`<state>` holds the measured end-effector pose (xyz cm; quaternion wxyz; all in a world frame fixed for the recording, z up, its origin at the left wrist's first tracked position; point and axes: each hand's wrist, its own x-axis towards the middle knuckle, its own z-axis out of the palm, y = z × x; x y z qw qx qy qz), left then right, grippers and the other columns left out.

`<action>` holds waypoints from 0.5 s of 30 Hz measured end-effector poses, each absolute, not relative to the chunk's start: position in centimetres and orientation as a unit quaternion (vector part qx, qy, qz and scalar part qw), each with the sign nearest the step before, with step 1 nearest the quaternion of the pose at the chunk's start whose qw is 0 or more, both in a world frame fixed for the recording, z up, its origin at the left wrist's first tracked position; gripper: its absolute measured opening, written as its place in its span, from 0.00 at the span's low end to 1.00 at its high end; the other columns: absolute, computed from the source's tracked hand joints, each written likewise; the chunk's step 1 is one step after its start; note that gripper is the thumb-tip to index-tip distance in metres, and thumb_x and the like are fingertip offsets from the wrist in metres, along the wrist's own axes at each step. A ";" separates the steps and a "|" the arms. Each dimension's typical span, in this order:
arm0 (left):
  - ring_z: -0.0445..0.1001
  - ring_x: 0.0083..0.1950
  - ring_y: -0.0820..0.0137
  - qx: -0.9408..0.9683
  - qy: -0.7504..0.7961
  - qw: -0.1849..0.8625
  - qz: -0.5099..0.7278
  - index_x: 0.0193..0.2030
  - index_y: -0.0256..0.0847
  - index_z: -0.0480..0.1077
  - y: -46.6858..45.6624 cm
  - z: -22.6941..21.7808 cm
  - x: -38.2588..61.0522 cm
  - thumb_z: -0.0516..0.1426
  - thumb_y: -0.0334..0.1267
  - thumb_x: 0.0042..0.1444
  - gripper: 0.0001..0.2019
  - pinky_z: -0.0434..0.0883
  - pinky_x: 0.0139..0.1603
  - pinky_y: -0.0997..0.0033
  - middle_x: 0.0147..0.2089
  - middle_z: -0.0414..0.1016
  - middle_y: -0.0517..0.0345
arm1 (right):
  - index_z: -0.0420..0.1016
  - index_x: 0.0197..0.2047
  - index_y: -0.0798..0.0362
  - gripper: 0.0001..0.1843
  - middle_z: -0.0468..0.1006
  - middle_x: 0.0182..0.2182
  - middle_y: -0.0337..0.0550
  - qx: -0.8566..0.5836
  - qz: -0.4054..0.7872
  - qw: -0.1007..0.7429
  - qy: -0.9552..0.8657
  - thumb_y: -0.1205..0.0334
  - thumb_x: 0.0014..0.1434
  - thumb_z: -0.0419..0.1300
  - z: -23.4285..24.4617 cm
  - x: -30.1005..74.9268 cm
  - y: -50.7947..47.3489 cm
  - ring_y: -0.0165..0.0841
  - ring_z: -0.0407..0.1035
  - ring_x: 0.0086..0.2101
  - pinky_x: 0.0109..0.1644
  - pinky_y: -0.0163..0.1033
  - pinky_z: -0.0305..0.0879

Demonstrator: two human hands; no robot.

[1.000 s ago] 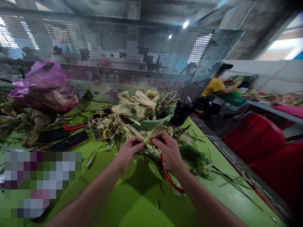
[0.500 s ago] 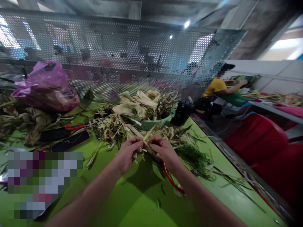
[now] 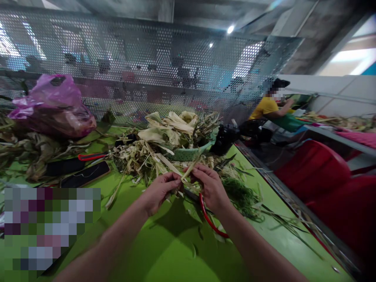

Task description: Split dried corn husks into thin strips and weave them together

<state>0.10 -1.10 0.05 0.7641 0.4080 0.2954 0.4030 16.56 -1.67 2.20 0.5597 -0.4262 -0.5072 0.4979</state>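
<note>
My left hand [image 3: 161, 191] is closed, thumb against fingers, on the lower end of a pale dried husk strip [image 3: 188, 170]. Close beside it, my right hand [image 3: 212, 187] pinches the same strip higher up. The strip slants up to the right between my fingertips, with other pale husk bits around it. Under my right hand lie scissors with a red handle [image 3: 209, 220], their dark blades partly covered by scraps. Just beyond my hands, a heap of husk scraps [image 3: 136, 160] spreads around a green basket [image 3: 188, 154] piled with dried husks [image 3: 173, 127].
A purple plastic bag [image 3: 58, 105] sits at the back left, near a red-handled cutter [image 3: 91, 156] and a dark phone-like slab [image 3: 85, 175]. Green fibres [image 3: 242, 197] lie to the right. A perforated metal screen [image 3: 132, 70] stands behind. Red chairs [image 3: 317, 168] and a person in yellow [image 3: 266, 107] are at right.
My right hand has shifted slightly up and right along the strip, its fingers now higher. My left hand stays nearly in place. The view has turned a little.
</note>
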 end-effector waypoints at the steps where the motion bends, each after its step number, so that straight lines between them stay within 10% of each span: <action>1: 0.65 0.30 0.78 0.413 0.295 0.764 0.400 0.34 0.36 0.71 -1.1 0.1 0.1 0.64 0.39 0.46 0.11 0.61 0.32 0.78 0.30 0.69 0.59 | 0.77 0.27 0.53 0.07 0.73 0.25 0.39 -0.423 0.519 0.559 -0.489 0.59 0.51 0.61 2.3 16.5 -1.7 0.28 0.61 0.25 0.30 0.33 0.57; 15: 0.62 0.31 0.76 0.553 0.293 0.692 0.359 0.30 0.35 0.69 -1.3 0.8 0.0 0.64 0.42 0.45 0.12 0.58 0.35 0.75 0.29 0.67 0.61 | 0.70 0.24 0.54 0.10 0.67 0.19 0.34 -0.456 0.564 0.501 -0.472 0.58 0.44 0.66 0.6 15.6 -1.0 0.25 0.58 0.20 0.22 0.32 0.52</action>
